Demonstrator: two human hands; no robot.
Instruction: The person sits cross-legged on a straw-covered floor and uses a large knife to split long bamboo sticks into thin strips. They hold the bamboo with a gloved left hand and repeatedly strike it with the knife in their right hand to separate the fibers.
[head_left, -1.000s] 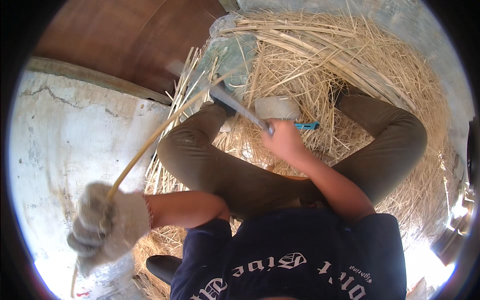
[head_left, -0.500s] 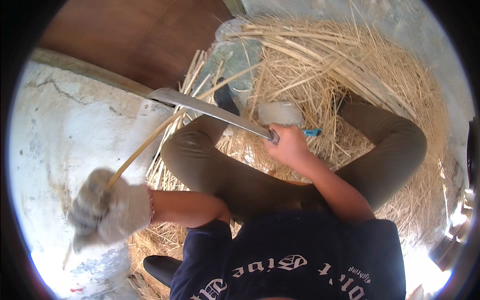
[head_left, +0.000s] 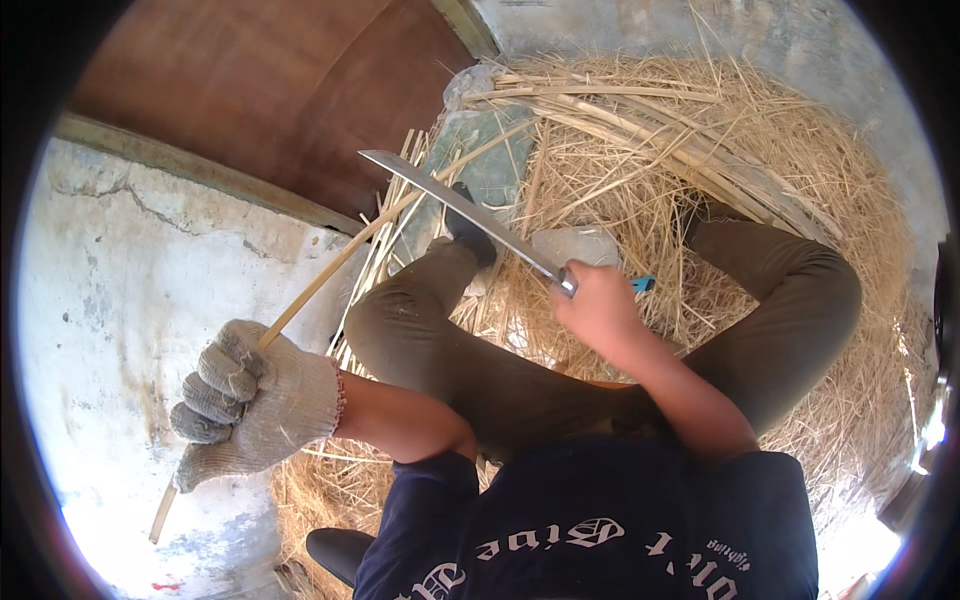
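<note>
A long pale strip, bamboo-like, (head_left: pixel 326 274) runs through my gloved left hand (head_left: pixel 255 400), whose fingers are wrapped round it. One short end sticks out below the thumb; the long part slants up and away to the right. In my bare right hand (head_left: pixel 603 308) is the handle of a long-bladed knife (head_left: pixel 478 217), its blade pointing up and left. The blade's tip reaches past the strip; whether the two touch I cannot tell. The fingers hide most of the knife's handle. Beside my right hand lies a blue-handled tool (head_left: pixel 643 284), mostly hidden.
A grey block (head_left: pixel 577 246) rests between my legs, on heaped shavings (head_left: pixel 800 400). A bundle of split strips (head_left: pixel 640 125) lies at the back, with more strips by my left knee. A cracked white wall (head_left: pixel 120 290) stands at left, a brown panel (head_left: pixel 270 90) behind.
The knife and my right hand have moved slightly right, the blade's tip away from the wall. My left hand has shifted up and right, still round the strip. The whole view has shifted slightly.
</note>
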